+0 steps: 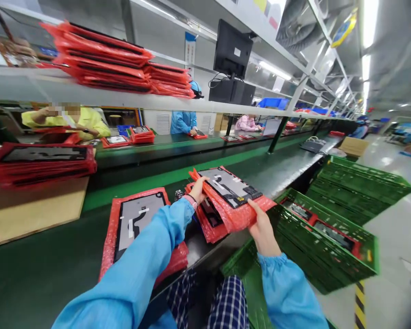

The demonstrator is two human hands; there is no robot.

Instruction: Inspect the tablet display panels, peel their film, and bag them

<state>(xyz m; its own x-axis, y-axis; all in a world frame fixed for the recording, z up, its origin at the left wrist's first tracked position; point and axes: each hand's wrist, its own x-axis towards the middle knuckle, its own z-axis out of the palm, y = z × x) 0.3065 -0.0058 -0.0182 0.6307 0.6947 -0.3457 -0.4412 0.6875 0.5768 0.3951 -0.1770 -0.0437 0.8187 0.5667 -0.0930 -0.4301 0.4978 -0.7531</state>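
Both my hands hold one flat grey panel that lies in a red bubble-wrap sleeve, tilted above the green belt. My left hand grips the sleeve's far left edge. My right hand pinches its near right corner. Below it lies another red-wrapped panel on the belt. A third wrapped panel sits to the left, partly behind my left sleeve.
Green plastic crates with wrapped panels stand to my right; more are stacked further back. Red sleeves are piled on the shelf and at left. People in work coats sit across the line. A monitor hangs overhead.
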